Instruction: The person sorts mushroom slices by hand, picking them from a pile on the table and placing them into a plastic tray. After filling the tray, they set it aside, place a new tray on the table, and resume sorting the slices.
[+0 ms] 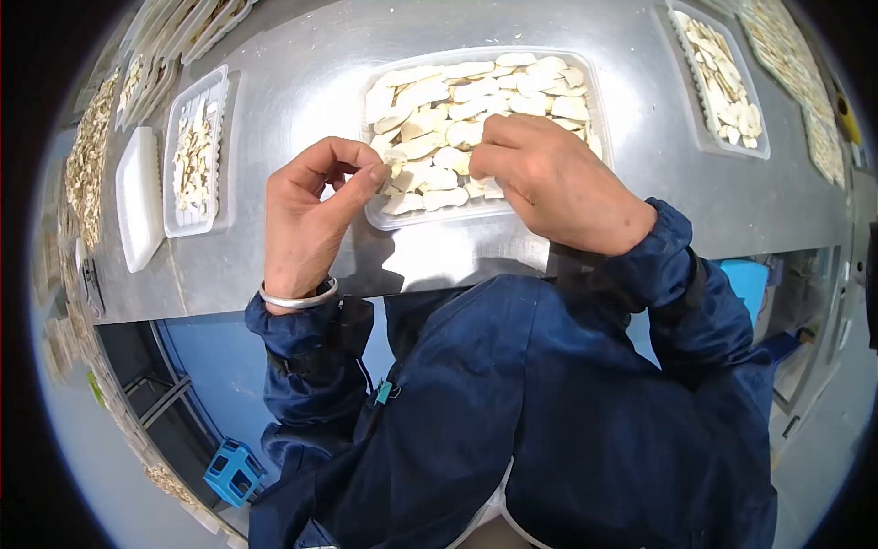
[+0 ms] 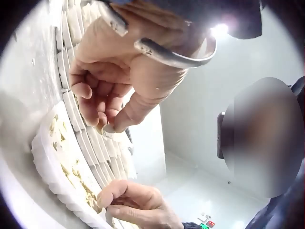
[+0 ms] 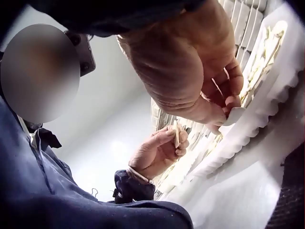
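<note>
A clear plastic tray (image 1: 370, 110) full of pale, flat slices (image 1: 444, 137) lies on the metal table in the head view. At its left front corner the left hand (image 1: 311, 206) pinches a slice between thumb and index finger; the right wrist view shows that slice (image 3: 177, 134) upright in the left hand (image 3: 155, 155). Over the tray's right half is the right hand (image 1: 562, 178), fingers bent down toward the slices. A pale slice (image 3: 234, 116) is pinched at the fingertips of the right hand (image 3: 190, 71) in the right wrist view.
On the left of the metal table (image 1: 283, 101) stand a white tray (image 1: 222, 146) of small pieces and an empty white tray (image 1: 137, 197). Another tray (image 1: 764, 137) of slices is at the right. Stacked trays (image 1: 174, 46) fill the back left; a blue stool (image 1: 233, 473) stands below.
</note>
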A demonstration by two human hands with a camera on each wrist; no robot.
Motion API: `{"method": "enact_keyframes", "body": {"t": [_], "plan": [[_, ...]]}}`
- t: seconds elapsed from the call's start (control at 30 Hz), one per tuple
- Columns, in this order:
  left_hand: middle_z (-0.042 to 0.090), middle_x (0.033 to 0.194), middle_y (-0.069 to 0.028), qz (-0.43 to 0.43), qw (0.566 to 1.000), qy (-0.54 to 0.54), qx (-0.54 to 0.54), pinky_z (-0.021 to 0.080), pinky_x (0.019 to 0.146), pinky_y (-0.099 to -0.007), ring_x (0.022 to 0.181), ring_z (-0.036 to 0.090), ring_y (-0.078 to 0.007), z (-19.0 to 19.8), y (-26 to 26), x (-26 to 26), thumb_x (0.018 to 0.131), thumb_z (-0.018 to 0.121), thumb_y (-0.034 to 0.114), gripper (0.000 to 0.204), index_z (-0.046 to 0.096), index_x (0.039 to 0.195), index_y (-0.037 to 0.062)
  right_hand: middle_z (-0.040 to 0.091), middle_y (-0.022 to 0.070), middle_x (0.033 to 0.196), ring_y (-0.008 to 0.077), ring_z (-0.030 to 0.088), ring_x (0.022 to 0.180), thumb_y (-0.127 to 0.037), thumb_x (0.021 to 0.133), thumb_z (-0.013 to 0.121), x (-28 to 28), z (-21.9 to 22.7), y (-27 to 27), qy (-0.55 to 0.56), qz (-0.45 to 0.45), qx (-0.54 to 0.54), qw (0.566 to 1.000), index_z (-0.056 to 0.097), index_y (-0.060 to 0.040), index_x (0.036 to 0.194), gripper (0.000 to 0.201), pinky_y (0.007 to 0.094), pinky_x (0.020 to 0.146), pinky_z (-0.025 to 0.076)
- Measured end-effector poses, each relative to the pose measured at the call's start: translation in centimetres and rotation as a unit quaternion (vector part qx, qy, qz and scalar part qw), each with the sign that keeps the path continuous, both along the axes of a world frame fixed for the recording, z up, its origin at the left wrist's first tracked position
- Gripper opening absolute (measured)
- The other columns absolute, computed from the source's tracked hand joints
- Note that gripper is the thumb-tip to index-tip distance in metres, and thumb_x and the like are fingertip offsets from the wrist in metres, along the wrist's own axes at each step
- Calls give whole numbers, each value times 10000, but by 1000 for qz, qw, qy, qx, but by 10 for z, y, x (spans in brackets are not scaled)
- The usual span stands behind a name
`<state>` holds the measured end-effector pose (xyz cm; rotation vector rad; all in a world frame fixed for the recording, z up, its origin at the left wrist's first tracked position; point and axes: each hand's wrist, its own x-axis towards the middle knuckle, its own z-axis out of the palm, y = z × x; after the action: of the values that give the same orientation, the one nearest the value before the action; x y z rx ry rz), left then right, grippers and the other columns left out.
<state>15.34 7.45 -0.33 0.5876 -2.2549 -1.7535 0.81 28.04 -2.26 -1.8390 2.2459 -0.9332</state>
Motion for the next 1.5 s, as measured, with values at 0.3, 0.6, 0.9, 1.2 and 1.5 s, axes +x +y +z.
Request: {"method": "enact_keyframes", "body": {"t": [0.3,0.6,0.9,1.2,1.5], "plan": [[647,766,59,-69,994,-17,-87,396,660,-213,707,480,-32,-2,9,-8,802,715,22,54,695,853,22,592,116,910,282,592,914,-8,776,591,0,0,6,64,2,16,998,615,0,881,108,385,817,465],[675,799,-107,-178,966,-10,-187,493,646,-295,696,630,-199,-1,20,-21,816,680,-8,80,686,896,-3,574,110,855,282,587,886,-8,765,600,0,2,6,81,-13,-11,997,610,-13,840,76,382,792,471],[619,792,-75,-253,938,-8,-236,474,650,-310,703,591,-190,-7,25,-39,790,674,-45,77,659,854,-4,564,107,849,292,565,836,12,774,622,-18,26,34,115,-111,-37,986,583,-16,844,85,395,740,455],[589,784,-87,-195,939,15,-283,478,703,-384,816,586,-288,-10,29,-33,765,699,21,76,682,835,47,550,98,863,279,564,867,3,772,629,-7,13,35,72,-99,-17,992,618,-22,886,117,388,747,453],[588,805,-81,-164,930,62,-322,470,712,-371,811,572,-270,-24,37,-28,752,725,16,167,720,916,44,546,93,906,246,543,904,-24,770,622,6,1,17,74,-42,7,996,657,-15,887,122,372,775,443]]}}
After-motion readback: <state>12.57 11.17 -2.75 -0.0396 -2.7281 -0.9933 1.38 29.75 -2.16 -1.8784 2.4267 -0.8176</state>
